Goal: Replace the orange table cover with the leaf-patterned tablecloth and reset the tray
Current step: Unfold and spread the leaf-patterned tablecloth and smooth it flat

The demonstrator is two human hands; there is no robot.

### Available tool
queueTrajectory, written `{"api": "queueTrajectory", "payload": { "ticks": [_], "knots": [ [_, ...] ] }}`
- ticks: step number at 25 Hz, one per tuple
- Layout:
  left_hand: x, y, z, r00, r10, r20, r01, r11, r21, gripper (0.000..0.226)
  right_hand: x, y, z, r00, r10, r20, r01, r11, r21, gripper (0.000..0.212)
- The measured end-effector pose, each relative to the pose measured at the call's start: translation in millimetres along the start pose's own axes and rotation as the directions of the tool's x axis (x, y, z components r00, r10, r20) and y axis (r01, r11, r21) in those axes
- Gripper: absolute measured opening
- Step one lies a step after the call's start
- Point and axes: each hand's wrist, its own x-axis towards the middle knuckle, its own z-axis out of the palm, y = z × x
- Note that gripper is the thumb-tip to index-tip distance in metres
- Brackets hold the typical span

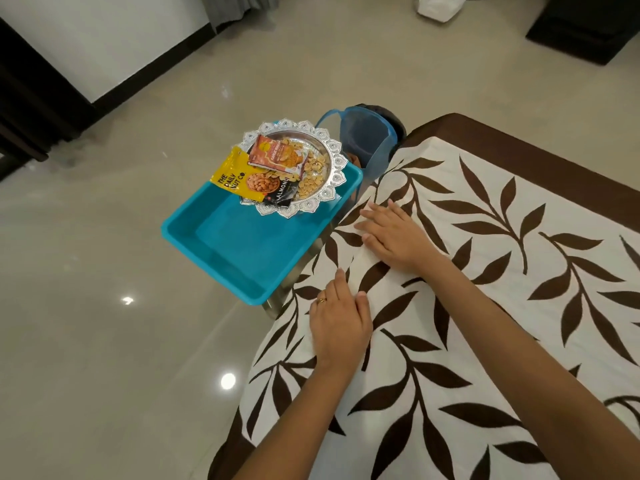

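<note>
The white tablecloth with brown leaves lies spread over the table and hangs over its left edge. My left hand lies flat on the cloth near that edge, a ring on one finger. My right hand presses flat on the cloth a little farther up, fingers straight. A silver tray with a scalloped rim stands in the far corner of a turquoise plastic bin to the left of the table. In the tray are nuts and snack packets, among them a yellow almond packet and an orange packet. No orange cover is in view.
A blue translucent basket stands beyond the bin, by the table's far corner. A metal leg shows under the bin. Glossy beige floor tiles lie to the left. A white bag and dark furniture stand at the far side.
</note>
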Motion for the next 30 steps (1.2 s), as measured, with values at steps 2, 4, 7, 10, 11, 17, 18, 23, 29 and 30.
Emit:
{"api": "queueTrajectory", "payload": {
  "ticks": [2,4,7,10,11,17,18,23,29,30],
  "knots": [
    [-15,-15,-4,1.000,-0.004,0.015,0.004,1.000,-0.002,0.056,-1,-1,0,1.000,-0.004,0.007,0.004,1.000,-0.019,0.064],
    [-41,-39,-10,0.999,-0.022,0.039,0.023,1.000,-0.015,0.058,-1,-2,-2,1.000,0.015,0.005,-0.015,1.000,-0.020,0.057],
    [-92,-74,-22,0.997,-0.074,0.032,0.073,0.997,0.007,0.059,-3,-8,-5,0.999,0.034,0.022,-0.033,0.999,-0.033,0.057],
    [-137,-106,-31,0.996,-0.093,-0.009,0.093,0.993,0.078,0.052,-6,-18,-8,0.988,0.147,0.054,-0.138,0.979,-0.152,0.057],
    [-148,-116,-34,0.995,-0.097,-0.022,0.099,0.992,0.084,0.051,-7,-28,-11,0.976,0.215,0.044,-0.201,0.958,-0.203,0.056],
    [-194,-149,-53,0.989,-0.145,-0.009,0.145,0.989,0.005,0.055,-106,-214,24,0.987,0.115,-0.113,-0.107,0.991,0.078,0.053],
    [-201,-157,-55,0.989,-0.147,0.001,0.147,0.989,-0.019,0.054,-137,-249,40,0.994,0.051,-0.097,-0.047,0.998,0.052,0.054],
    [-228,-176,-66,0.967,-0.252,0.043,0.255,0.941,-0.222,0.046,-243,-338,104,0.962,0.234,-0.142,-0.213,0.966,0.146,0.058],
    [-253,-140,-47,0.901,0.420,0.109,-0.423,0.906,0.004,0.054,-297,-353,126,0.821,0.540,-0.186,-0.528,0.842,0.110,0.060],
    [-253,-144,-41,0.893,0.428,0.138,-0.435,0.900,0.024,0.056,-307,-351,128,0.804,0.569,-0.172,-0.558,0.823,0.108,0.060]
  ]
}}
